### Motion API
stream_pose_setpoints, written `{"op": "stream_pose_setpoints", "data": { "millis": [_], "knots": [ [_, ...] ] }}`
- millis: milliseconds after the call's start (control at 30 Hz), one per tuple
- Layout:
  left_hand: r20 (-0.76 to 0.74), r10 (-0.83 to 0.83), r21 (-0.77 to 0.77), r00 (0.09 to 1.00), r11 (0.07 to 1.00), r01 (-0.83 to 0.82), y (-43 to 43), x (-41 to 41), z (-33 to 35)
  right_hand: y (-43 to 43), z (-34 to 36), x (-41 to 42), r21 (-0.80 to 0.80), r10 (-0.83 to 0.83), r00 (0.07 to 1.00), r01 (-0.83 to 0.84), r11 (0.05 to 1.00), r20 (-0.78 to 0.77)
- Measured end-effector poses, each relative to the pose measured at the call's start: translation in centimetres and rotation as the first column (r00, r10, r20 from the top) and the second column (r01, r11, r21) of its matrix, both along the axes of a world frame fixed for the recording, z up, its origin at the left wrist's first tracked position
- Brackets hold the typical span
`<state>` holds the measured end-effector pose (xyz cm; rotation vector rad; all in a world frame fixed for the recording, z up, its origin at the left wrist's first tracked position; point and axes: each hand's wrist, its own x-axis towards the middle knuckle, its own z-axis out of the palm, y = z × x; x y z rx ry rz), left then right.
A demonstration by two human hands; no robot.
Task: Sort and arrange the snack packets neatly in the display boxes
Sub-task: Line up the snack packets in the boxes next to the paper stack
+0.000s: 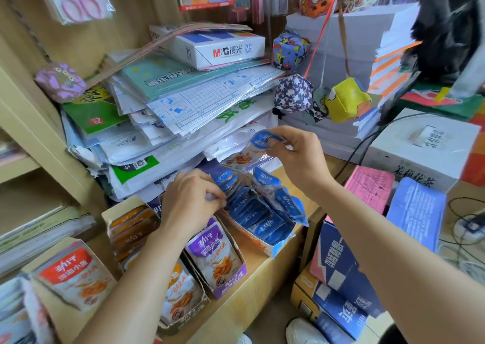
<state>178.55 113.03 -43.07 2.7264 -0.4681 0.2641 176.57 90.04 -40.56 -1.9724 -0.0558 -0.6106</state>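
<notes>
The right hand pinched a blue packet just above the far end of the blue display box. The left hand — nearer that end — gripped the rearmost standing packets there, seemingly parting them. The row ran from that gap toward the box's near front wall, so the held packet probably had to drop almost straight down.

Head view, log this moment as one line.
left hand: pinches standing blue packets in blue cardboard display box | right hand: holds blue-topped foil snack packet above box
</notes>
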Motion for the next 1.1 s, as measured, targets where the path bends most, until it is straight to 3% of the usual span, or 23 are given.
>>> {"op": "stream_pose_setpoints", "data": {
  "millis": [300,500,600,767,833,900,1000,1100],
  "knots": [
    [0.018,-0.076,-0.011,0.997,0.997,0.077,0.5,-0.5,-0.2,0.9,-0.4,0.4,-0.279,0.029,0.998,-0.043,0.959,-0.054],
    [-0.025,-0.044,-0.121,0.999,0.992,0.041,0.7,-1.3,0.1,2.6,-0.7,1.2,-0.441,0.176,0.979,-0.204,0.874,-0.103],
    [-0.027,-0.073,-0.211,0.997,0.975,0.066,0.6,-1.8,0.5,3.3,-1.4,1.5,-0.500,0.166,0.977,-0.213,0.840,-0.138],
    [-0.004,-0.013,-0.372,1.000,0.928,0.010,0.8,-2.2,1.0,3.2,-0.3,1.0,-0.278,0.092,0.988,-0.123,0.953,-0.120],
    [-0.021,0.032,-0.450,0.999,0.892,-0.038,0.8,-2.3,1.3,3.0,-0.4,0.8,-0.295,0.127,0.979,-0.170,0.940,-0.159],
    [-0.038,0.064,-0.527,0.997,0.847,-0.075,0.9,-2.5,1.7,3.1,-0.9,0.5,-0.307,0.187,0.938,-0.277,0.910,-0.292],
    [-0.057,0.113,-0.647,0.992,0.752,-0.123,1.1,-2.6,2.3,3.0,-0.8,0.2,-0.164,0.262,0.870,-0.356,0.920,-0.418],
    [-0.079,0.158,-0.795,0.984,0.586,-0.158,1.1,-2.5,2.7,2.8,-0.3,-0.1,-0.006,0.244,0.924,-0.257,0.966,-0.293]
  ]
}}
